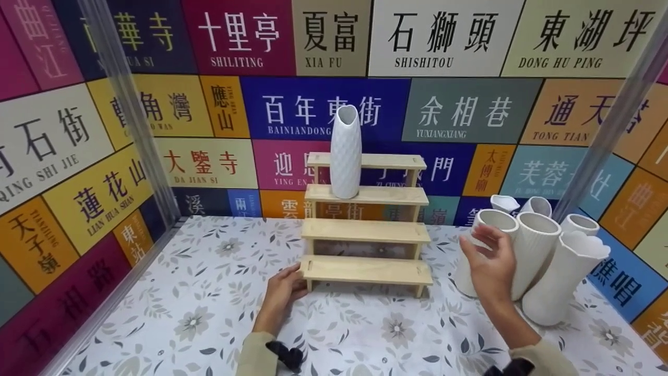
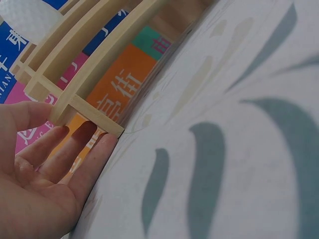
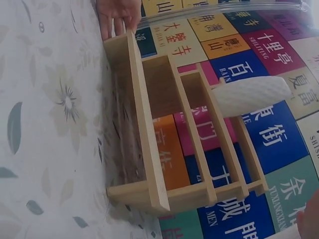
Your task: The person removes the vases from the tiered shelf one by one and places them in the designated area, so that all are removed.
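Note:
A light wooden stepped stand rises in tiers on the flowered cloth. On its second tier from the top, towards the left, stands a tall white textured vase, upright. My left hand holds the left end of the lowest tier; in the left wrist view the thumb is at the shelf corner and the fingers are against the leg. My right hand is raised in front of a white cylindrical vase, fingers loosely bent. Whether it touches that vase is unclear.
More white vases crowd together at the right, including a ribbed one and a frilled-rim one. Colourful sign-printed panels close off the back and sides. Clear upright posts stand at the corners. Flowered cloth covers the table.

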Tool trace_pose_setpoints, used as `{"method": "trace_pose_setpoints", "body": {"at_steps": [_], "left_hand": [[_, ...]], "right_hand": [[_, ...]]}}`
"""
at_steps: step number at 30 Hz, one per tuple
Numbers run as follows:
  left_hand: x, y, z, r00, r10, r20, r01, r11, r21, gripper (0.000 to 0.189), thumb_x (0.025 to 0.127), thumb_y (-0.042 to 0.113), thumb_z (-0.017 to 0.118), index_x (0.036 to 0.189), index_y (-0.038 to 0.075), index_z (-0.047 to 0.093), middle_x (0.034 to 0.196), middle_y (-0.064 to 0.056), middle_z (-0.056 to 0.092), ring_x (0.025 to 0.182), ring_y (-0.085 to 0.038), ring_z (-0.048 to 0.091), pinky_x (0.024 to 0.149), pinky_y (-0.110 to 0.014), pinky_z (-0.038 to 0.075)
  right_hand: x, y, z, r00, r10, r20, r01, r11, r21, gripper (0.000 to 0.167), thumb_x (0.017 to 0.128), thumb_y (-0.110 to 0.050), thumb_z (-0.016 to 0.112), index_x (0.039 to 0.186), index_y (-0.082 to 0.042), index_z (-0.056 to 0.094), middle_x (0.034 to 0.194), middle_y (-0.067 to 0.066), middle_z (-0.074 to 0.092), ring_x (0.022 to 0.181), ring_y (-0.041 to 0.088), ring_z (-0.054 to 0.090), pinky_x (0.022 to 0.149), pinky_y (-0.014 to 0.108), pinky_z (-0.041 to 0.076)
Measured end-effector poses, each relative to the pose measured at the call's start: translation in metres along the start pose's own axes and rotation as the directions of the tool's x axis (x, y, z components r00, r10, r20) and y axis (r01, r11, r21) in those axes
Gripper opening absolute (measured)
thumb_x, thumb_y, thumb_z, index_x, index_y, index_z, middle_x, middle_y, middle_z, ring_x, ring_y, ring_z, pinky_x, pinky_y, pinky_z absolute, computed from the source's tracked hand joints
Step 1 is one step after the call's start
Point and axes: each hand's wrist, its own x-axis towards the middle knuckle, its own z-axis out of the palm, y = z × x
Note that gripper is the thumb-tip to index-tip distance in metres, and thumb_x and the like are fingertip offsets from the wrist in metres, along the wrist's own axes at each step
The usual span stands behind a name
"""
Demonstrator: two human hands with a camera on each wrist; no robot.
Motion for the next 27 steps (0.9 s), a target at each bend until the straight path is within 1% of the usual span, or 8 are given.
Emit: {"method": "trace_pose_setpoints", "body": {"at_steps": [4,10,14,17,19,22,24,27], "left_hand": [[0.001,0.000,0.000,1.000,0.002,-0.019,-0.002,1.000,0.025,0.051,0.095,0.017,0.061,0.142,0.000,0.053,0.114,-0.023,0.073,0.092,-0.021,0.073,0.079,-0.032,0.062],[0.002,0.000,0.001,1.000,-0.019,-0.023,0.019,0.999,0.027,0.051,0.093,0.017,0.062,0.142,0.002,0.055,0.114,-0.021,0.073,0.093,-0.021,0.073,0.079,-0.032,0.062],[0.002,0.000,0.000,1.000,-0.020,-0.017,0.020,1.000,0.013,0.052,0.093,0.017,0.062,0.142,0.002,0.055,0.114,-0.021,0.073,0.093,-0.021,0.073,0.080,-0.033,0.062],[0.002,0.001,0.000,1.000,-0.016,-0.013,0.016,1.000,0.012,0.051,0.094,0.018,0.062,0.142,0.002,0.054,0.115,-0.021,0.073,0.093,-0.021,0.073,0.080,-0.034,0.062],[0.001,0.001,0.000,1.000,-0.017,-0.008,0.017,1.000,0.015,0.051,0.094,0.018,0.062,0.142,0.002,0.054,0.116,-0.021,0.073,0.094,-0.021,0.072,0.081,-0.033,0.062],[0.000,0.001,0.001,1.000,-0.015,-0.003,0.015,1.000,0.014,0.051,0.095,0.018,0.062,0.143,0.002,0.054,0.117,-0.021,0.072,0.095,-0.021,0.072,0.081,-0.033,0.062],[-0.001,0.001,0.001,1.000,-0.016,-0.001,0.016,1.000,0.014,0.051,0.095,0.018,0.061,0.143,0.003,0.054,0.117,-0.021,0.072,0.095,-0.021,0.072,0.082,-0.033,0.062],[-0.001,0.002,0.001,1.000,-0.008,-0.003,0.008,1.000,0.012,0.051,0.094,0.018,0.061,0.143,0.003,0.054,0.116,-0.021,0.072,0.095,-0.021,0.073,0.082,-0.033,0.062]], "right_hand": [[0.007,-0.009,0.021,0.997,0.010,0.080,-0.014,0.999,0.040,0.047,0.093,-0.016,0.071,0.134,-0.002,0.052,0.122,-0.001,0.057,0.113,0.006,0.056,0.093,0.012,0.047],[0.017,-0.022,0.045,0.981,0.008,0.196,-0.013,1.000,0.025,0.052,0.094,-0.026,0.071,0.139,-0.008,0.053,0.133,0.007,0.059,0.121,0.016,0.057,0.097,0.017,0.045],[0.027,-0.027,0.062,0.967,0.015,0.254,-0.032,0.998,0.060,0.056,0.091,-0.025,0.074,0.140,-0.008,0.053,0.137,0.011,0.059,0.124,0.024,0.057,0.090,0.014,0.047],[0.032,-0.030,0.075,0.948,0.040,0.316,-0.064,0.996,0.066,0.061,0.090,-0.027,0.076,0.143,-0.010,0.051,0.140,0.012,0.057,0.128,0.027,0.056,0.086,0.013,0.050],[0.035,-0.031,0.083,0.931,0.056,0.362,-0.080,0.995,0.054,0.065,0.091,-0.029,0.075,0.147,-0.011,0.048,0.144,0.011,0.055,0.130,0.027,0.055,0.091,0.018,0.051],[0.037,-0.033,0.095,0.904,0.072,0.421,-0.098,0.994,0.041,0.069,0.091,-0.032,0.074,0.150,-0.013,0.044,0.149,0.010,0.050,0.134,0.027,0.052,0.102,0.034,0.050],[0.039,-0.034,0.103,0.893,0.078,0.444,-0.106,0.994,0.038,0.072,0.090,-0.033,0.075,0.151,-0.013,0.042,0.150,0.009,0.048,0.135,0.027,0.051,0.107,0.043,0.048],[0.042,-0.036,0.116,0.884,0.078,0.461,-0.107,0.994,0.036,0.075,0.088,-0.034,0.077,0.151,-0.014,0.042,0.151,0.009,0.047,0.138,0.027,0.048,0.111,0.048,0.045]]}}
